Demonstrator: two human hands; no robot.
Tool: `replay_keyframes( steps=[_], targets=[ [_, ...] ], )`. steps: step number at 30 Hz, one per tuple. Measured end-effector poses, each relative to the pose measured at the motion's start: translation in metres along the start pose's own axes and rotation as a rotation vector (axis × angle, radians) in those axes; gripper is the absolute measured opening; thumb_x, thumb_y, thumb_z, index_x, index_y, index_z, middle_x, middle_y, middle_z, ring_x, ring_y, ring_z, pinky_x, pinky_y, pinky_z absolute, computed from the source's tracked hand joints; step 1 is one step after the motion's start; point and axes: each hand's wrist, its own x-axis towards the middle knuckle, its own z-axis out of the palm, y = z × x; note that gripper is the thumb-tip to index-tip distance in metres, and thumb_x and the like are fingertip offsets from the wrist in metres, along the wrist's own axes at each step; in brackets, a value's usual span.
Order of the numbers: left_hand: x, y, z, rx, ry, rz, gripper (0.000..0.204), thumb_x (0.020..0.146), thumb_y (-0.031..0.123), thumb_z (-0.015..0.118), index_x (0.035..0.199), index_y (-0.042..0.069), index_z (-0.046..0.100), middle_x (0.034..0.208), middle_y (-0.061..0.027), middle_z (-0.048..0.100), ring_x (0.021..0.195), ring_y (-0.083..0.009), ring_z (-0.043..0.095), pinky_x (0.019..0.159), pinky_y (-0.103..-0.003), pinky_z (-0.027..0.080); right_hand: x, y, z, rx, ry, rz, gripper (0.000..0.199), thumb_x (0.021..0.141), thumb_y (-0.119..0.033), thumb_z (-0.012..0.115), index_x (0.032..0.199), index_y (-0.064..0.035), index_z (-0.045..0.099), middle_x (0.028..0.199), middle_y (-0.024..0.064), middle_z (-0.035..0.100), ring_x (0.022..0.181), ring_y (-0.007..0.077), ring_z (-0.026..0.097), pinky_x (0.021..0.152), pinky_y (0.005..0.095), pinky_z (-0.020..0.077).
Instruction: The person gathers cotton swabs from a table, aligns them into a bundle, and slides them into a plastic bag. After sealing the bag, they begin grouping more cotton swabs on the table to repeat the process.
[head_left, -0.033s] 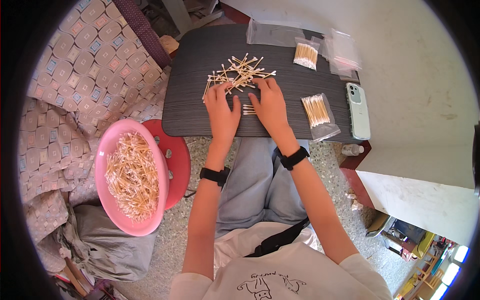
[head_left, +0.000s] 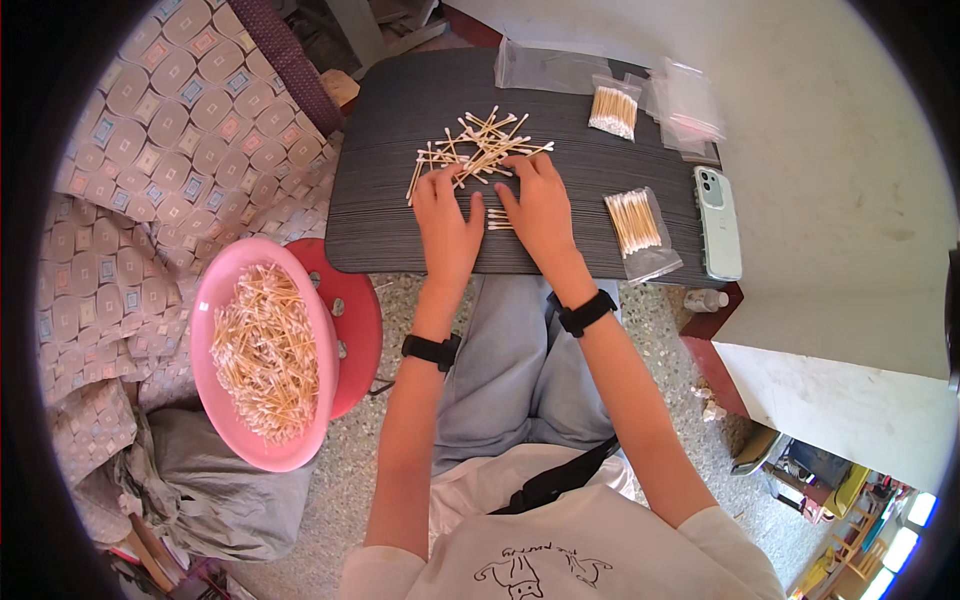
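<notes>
A pale green phone (head_left: pixel 718 225) is laid camera side up along the right edge of the dark table (head_left: pixel 385 110). A small bottle (head_left: pixel 706 300) is seen near the pale wall (head_left: pixel 830 200). At left, patterned fabric (head_left: pixel 170 120) is draped, a grey bundle (head_left: pixel 235 490) is crumpled on the speckled floor (head_left: pixel 345 480), and a red stool (head_left: pixel 362 330) is partly hidden.

- Cotton swabs (head_left: pixel 493 152) are coloured tan and tipped white.
- Table (head_left: pixel 390 110) is streaked black and grey.
- Basin (head_left: pixel 285 458) is coloured pink.
- Cloth (head_left: pixel 170 85) is patterned with blue and orange squares.
</notes>
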Motion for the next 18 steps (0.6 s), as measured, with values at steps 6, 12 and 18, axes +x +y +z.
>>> replay_keyframes(
  steps=[6,12,18],
  targets=[
    [-0.006,-0.004,0.003,0.012,-0.086,-0.078,0.027,0.083,0.011,0.067,0.109,0.006,0.063,0.105,-0.0118,0.057,0.104,-0.0313,0.051,0.093,-0.04,0.04,0.012,0.01,0.004,0.122,-0.109,0.086,0.008,0.08,-0.009,0.07,0.083,-0.0038,0.065,0.085,0.0117,0.06,0.081,0.033,0.063,0.07,0.0424,0.0514],
    [-0.008,-0.003,0.003,0.052,-0.043,-0.058,0.02,0.086,0.01,0.065,0.105,0.005,0.064,0.098,-0.0112,0.056,0.096,-0.03,0.052,0.088,-0.041,0.041,-0.001,0.019,-0.03,0.017,-0.135,0.1,0.004,0.083,-0.006,0.065,0.086,-0.003,0.065,0.087,0.0134,0.061,0.08,0.0354,0.062,0.069,0.0433,0.0509],
    [-0.007,-0.001,0.003,0.039,-0.048,-0.097,0.008,0.088,0.007,0.063,0.095,0.005,0.066,0.088,-0.0095,0.056,0.09,-0.0276,0.052,0.081,-0.039,0.042,-0.015,0.029,-0.054,0.096,-0.15,0.071,0.012,0.084,0.0,0.063,0.092,-0.0027,0.07,0.087,0.015,0.059,0.079,0.0357,0.062,0.069,0.0423,0.0497]
  ],
)
